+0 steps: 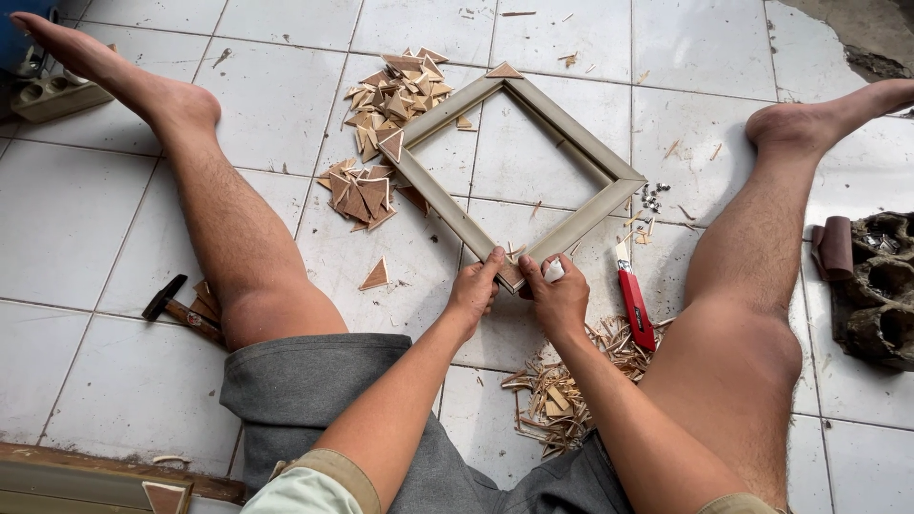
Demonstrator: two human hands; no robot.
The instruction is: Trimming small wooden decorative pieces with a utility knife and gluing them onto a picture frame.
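Note:
A square grey wooden frame [447,205] lies flat on the white tiled floor between my spread legs, turned like a diamond. Small wooden triangles sit on three of its corners. My left hand [473,288] grips the near corner from the left, thumb on top of the rail. My right hand [557,293] presses on the same corner from the right, fingers curled over the joint. What lies under the fingers at the joint is hidden.
A pile of wooden triangles [381,124] lies left of the frame, one loose triangle [375,276] nearer. A red utility knife [632,300] and wood shavings [557,385] lie right of my hands. A hammer [176,309] sits by my left knee. Small nails [652,197] lie by the right corner.

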